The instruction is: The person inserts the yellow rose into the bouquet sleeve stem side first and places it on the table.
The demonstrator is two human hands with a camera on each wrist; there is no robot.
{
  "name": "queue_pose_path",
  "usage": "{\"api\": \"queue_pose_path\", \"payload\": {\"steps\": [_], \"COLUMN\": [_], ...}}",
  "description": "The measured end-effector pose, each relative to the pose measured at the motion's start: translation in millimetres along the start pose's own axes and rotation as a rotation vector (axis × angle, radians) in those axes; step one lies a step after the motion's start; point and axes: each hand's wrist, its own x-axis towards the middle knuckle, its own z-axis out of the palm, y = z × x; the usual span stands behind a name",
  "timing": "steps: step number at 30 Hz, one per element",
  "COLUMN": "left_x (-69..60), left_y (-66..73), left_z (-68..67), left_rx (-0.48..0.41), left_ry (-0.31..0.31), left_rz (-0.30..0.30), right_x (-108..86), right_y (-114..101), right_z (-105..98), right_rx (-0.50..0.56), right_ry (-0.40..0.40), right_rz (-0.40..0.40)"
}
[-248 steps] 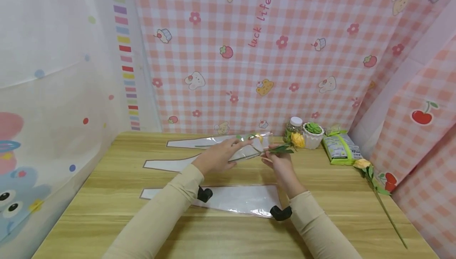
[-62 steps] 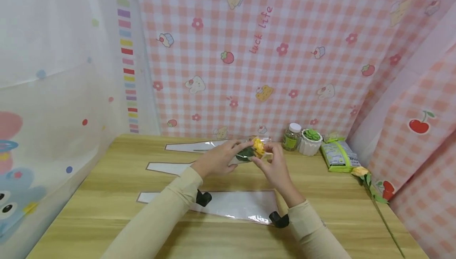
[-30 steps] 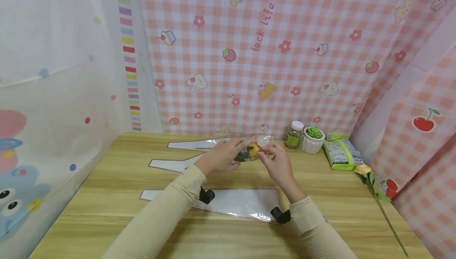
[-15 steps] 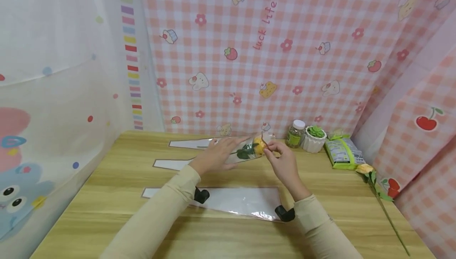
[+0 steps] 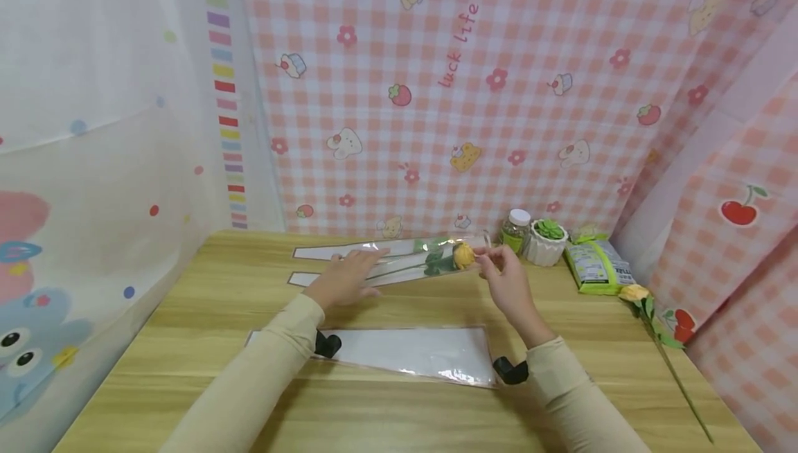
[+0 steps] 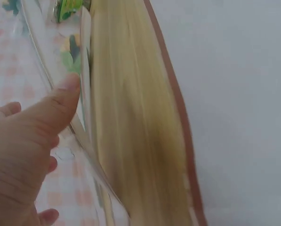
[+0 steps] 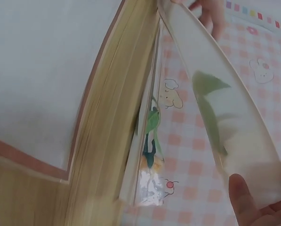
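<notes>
A yellow rose point(image 5: 464, 255) with green leaves and a long stem lies inside a clear, white-backed flower sleeve point(image 7: 246, 136), raised off the table at a tilt. My right hand point(image 5: 508, 283) pinches the wide end of the sleeve beside the bloom. Toward the narrow end, my left hand point(image 5: 345, 280) holds it; in the left wrist view the thumb is on the near side and fingertips show beyond. Behind it on the table lies another flower sleeve point(image 5: 337, 252) with a rose in it. A third sleeve point(image 5: 411, 350), brown-edged with no flower, lies flat in front.
A single pale-yellow rose point(image 5: 634, 293) lies along the right side of the table point(image 5: 561, 370). At the back right stand a white-lidded jar point(image 5: 515, 230), a succulent in a white pot point(image 5: 546, 244) and a green-and-grey packet point(image 5: 600, 266). Patterned curtains point(image 5: 399, 93) enclose the table.
Eight seconds ago my right hand held the rose's leaves at the sleeve's mouth; the bloom now sits inside. Lately my left hand slid left along the sleeve and my right hand shifted right.
</notes>
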Motion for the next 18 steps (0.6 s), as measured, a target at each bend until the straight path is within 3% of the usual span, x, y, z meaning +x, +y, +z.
{"api": "queue_pose_path", "payload": {"steps": [5, 12, 18], "left_x": [-10.1, -25.6, -26.2], "left_y": [-18.2, -43.2, -47.9], "left_z": [4.2, 9.5, 9.2], "left_rx": [-0.036, -0.032, -0.035], "left_ry": [-0.005, 0.008, 0.019], "left_rz": [-0.044, -0.131, -0.114], "right_x": [3.7, 4.7, 5.4], "right_y": [1, 3, 10], "right_z": [-3, -7, -12], "right_rx": [0.036, 0.087, 0.119], "right_ry": [-0.011, -0.044, -0.032], "right_rz": [0.072, 0.092, 0.101]}}
